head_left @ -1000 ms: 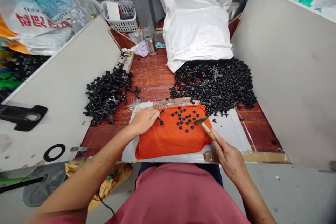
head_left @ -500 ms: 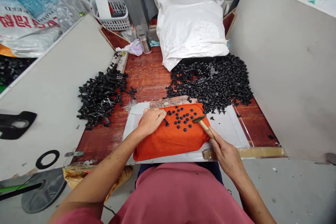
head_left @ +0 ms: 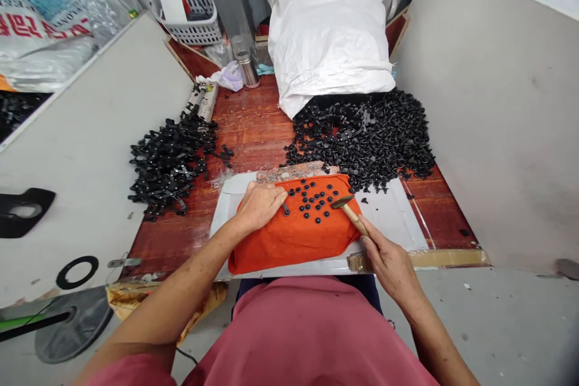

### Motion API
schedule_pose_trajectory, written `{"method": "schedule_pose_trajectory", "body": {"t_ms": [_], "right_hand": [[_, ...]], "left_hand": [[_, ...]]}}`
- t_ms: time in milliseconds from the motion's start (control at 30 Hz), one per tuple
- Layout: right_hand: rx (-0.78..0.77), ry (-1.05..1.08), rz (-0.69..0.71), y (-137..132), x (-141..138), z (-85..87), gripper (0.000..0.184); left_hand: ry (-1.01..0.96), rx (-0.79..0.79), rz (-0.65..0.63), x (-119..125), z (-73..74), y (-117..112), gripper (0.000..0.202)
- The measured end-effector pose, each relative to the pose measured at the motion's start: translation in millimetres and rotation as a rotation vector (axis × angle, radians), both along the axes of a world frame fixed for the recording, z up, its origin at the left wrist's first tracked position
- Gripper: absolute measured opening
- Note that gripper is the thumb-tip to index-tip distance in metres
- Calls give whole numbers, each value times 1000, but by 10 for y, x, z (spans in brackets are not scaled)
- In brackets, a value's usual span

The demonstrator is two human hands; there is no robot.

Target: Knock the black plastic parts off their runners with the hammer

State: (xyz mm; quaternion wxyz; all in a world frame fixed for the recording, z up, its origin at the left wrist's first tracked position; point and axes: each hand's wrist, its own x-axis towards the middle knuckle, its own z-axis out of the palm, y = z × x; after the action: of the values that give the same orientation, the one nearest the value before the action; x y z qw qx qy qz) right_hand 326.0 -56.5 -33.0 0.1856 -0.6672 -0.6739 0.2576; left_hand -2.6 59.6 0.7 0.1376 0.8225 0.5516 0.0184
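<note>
My right hand (head_left: 389,262) is closed round the wooden handle of a hammer (head_left: 355,219). Its dark head is over the right part of an orange cloth pad (head_left: 289,247). Several small round black parts (head_left: 318,221) are spread over the top of the pad. At the pad's left side my left hand (head_left: 262,205) is closed, fingertips together, on a small black strap-like piece (head_left: 286,209) that sticks out below the fingers. The rest of that piece is hidden by the hand.
A heap of small black parts (head_left: 384,139) lies behind the pad, under a white sack (head_left: 332,42). Another pile of black pieces (head_left: 169,163) is at the left. Grey panels (head_left: 488,114) flank the table. A metal flask (head_left: 248,69) and a white basket (head_left: 192,30) are at the back.
The view has shifted slightly. Both hands stay almost in place, and the black piece under my left fingers has turned a little.
</note>
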Motion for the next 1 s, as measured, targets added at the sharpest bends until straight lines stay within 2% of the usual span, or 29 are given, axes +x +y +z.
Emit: {"method": "schedule_pose_trajectory", "body": {"t_ms": [133, 233, 333, 433, 600, 733, 867, 1000], "right_hand": [[94, -23, 60, 133, -71, 207, 49], [136, -93, 201, 325, -239, 403, 51], [198, -162, 287, 495, -453, 514, 52], [277, -150, 284, 572, -628, 495, 54], [201, -294, 346, 590, -739, 388, 54], [218, -291, 321, 618, -748, 423, 56], [140, -411, 362, 664, -755, 477, 56], [198, -315, 344, 680, -755, 493, 56]], "left_hand": [[53, -4, -26, 15, 62, 10, 49], [81, -1, -35, 23, 92, 26, 48], [86, -1, -31, 31, 105, 30, 48], [61, -11, -24, 38, 102, 15, 46], [46, -35, 12, 32, 78, -3, 44], [62, -39, 13, 29, 70, 0, 46], [75, -53, 17, 36, 62, -5, 47], [64, -55, 21, 24, 34, -10, 47]]}}
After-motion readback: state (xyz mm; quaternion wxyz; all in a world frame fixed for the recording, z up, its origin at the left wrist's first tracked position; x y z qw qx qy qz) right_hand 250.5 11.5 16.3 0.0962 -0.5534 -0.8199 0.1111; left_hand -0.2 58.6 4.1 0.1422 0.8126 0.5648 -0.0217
